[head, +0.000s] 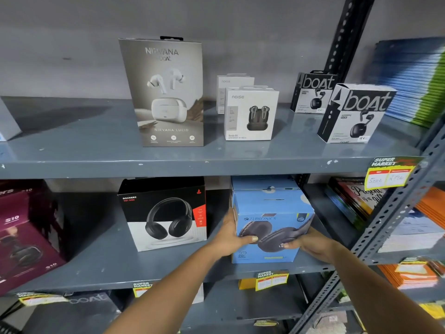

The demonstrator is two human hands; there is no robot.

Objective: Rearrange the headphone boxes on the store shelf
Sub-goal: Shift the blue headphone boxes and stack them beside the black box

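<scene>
Both hands grip the blue headphone box (269, 227) on the middle shelf (168, 268), right part of it. Left hand (232, 233) wraps the box's left edge, thumb lying across the front face. Right hand (307, 242) holds the lower right corner, fingers on the front over the printed headphones. The box stands upright, slightly turned, its base on or just above the shelf; cannot tell which. A second blue box (263, 183) sits right behind it, touching or nearly so.

Left of the blue box, apart from it, a black-and-white headphone box (163, 213) stands upright, angled a little. Far left on the same shelf, a maroon box (26, 235), partly cut off by the frame edge.

Top shelf (96, 150): a tall grey earbud box (166, 92) upright at centre. Right of it, two white earbud boxes, front one (250, 113) and back one (232, 89), the back one partly hidden. Further right, two black-and-white earbud boxes, near one (354, 114) and far one (313, 92), both tilted.

A yellow price tag (390, 174) hangs on the top shelf's right edge, another yellow tag (272, 279) under the blue box on the middle shelf's lip. A slotted metal upright (395, 206) runs diagonally at right. Stacks of notebooks (414, 80) fill the neighbouring rack.
</scene>
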